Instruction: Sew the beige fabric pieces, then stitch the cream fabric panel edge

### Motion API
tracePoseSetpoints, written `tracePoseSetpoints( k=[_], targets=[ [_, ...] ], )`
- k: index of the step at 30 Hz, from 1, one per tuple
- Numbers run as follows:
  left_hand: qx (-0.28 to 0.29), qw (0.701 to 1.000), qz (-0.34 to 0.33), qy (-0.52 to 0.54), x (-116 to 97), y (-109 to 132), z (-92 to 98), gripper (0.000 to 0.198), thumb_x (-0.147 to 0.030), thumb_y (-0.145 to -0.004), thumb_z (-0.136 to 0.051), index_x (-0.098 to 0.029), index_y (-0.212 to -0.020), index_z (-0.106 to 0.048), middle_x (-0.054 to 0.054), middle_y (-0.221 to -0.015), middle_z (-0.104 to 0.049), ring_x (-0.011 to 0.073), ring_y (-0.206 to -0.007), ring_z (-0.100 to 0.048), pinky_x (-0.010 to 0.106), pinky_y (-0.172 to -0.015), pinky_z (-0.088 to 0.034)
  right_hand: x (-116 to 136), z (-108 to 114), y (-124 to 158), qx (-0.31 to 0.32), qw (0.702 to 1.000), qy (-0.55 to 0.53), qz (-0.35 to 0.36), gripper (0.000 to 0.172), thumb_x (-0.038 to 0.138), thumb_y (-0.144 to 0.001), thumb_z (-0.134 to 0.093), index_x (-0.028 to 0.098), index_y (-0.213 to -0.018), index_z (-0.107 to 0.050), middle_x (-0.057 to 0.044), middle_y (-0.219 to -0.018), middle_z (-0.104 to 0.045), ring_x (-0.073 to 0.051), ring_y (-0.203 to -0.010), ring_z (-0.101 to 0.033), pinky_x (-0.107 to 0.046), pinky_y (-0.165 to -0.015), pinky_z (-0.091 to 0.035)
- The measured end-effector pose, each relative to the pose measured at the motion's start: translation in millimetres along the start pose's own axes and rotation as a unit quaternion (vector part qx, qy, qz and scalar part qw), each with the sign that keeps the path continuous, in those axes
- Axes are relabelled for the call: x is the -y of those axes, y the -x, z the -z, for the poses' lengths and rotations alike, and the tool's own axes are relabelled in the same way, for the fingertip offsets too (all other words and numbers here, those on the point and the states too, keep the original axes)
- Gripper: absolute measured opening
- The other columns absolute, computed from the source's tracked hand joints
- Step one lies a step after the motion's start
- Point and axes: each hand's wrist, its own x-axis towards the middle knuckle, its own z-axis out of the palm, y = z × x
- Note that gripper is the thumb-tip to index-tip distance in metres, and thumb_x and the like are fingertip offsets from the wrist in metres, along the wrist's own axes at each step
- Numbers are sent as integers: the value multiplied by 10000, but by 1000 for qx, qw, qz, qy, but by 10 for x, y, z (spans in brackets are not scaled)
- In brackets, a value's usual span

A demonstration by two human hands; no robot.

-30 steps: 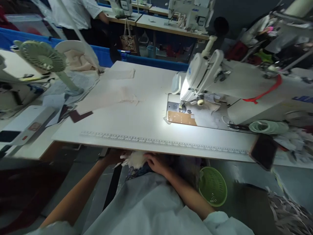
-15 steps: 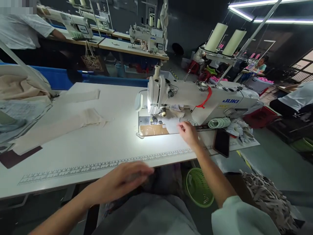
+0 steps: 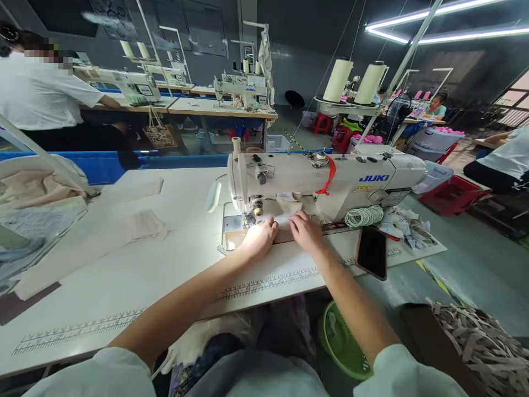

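Note:
A white Juki sewing machine [image 3: 330, 179] stands on a white table [image 3: 165, 270]. Both my hands rest on the machine bed just right of the needle. My left hand [image 3: 259, 238] is curled, fingers pressed down on a small pale fabric piece [image 3: 281, 219]. My right hand [image 3: 306, 230] lies beside it with fingers bent on the same piece. The fabric mostly hides under my fingers. A long beige fabric strip [image 3: 95, 245] lies on the table to the left.
A dark phone [image 3: 371, 252] and coiled pale green elastic [image 3: 363, 215] lie right of my hands. A green basket [image 3: 343, 344] sits under the table, a box of fabric scraps [image 3: 475, 347] at right. Another person in white [image 3: 37, 99] works at back left.
My left hand rose from my lap to the machine bed. My right hand shifted slightly left to meet it. The view tilted up and swung right.

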Motion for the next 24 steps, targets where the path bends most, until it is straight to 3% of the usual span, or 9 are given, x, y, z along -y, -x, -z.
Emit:
tracePoseSetpoints(
  k=[6,12,15,19,22,24],
  targets=[
    [-1,999,-9,-53,216,557,59,260,-79,-943,-390,-151,-992,-635,124,-1013,-597,219,-922,-601,281,-663,-492,15,-11,17,1,1000,11,10,244,159,-964,-571,232,-1141,-721,-80,-1152,-658,-232,-884,-662,-276,-648,-457],
    [-20,990,72,-123,726,1138,217,295,-54,-915,-367,-186,-951,-628,71,-859,-574,188,-761,-542,265,-521,-376,-35,-27,53,-18,999,23,38,263,152,-933,-548,212,-1104,-738,-92,-1109,-658,-244,-846,-656,-302,-651,-465],
    [3,985,104,-134,916,1223,271,311,-46,-912,-363,-176,-996,-633,85,-906,-579,200,-818,-550,263,-572,-414,-85,-44,56,-44,997,18,58,282,173,-923,-519,195,-1096,-741,-106,-1092,-665,-253,-807,-662,-319,-621,-465],
    [23,987,108,-113,1057,1241,301,375,-89,-938,-375,-181,-1222,-601,106,-1014,-595,222,-912,-578,282,-650,-465,-162,-74,52,-81,992,7,92,301,212,-916,-488,168,-1073,-741,-126,-1048,-680,-273,-784,-672,-339,-588,-468],
    [1,993,105,-47,1210,1300,352,365,-202,-977,-382,-185,-1293,-565,107,-1097,-593,231,-971,-589,283,-660,-481,-208,-89,53,-101,989,4,109,319,241,-932,-459,164,-1068,-737,-127,-1027,-688,-273,-756,-676,-346,-561,-472],
    [-34,990,137,3,1397,1363,423,341,-278,-984,-378,-184,-1228,-597,102,-1124,-602,222,-969,-599,279,-676,-491,-226,-92,59,-109,987,4,116,326,256,-945,-443,167,-1057,-736,-123,-1014,-691,-269,-741,-677,-347,-549,-478]
  ],
)
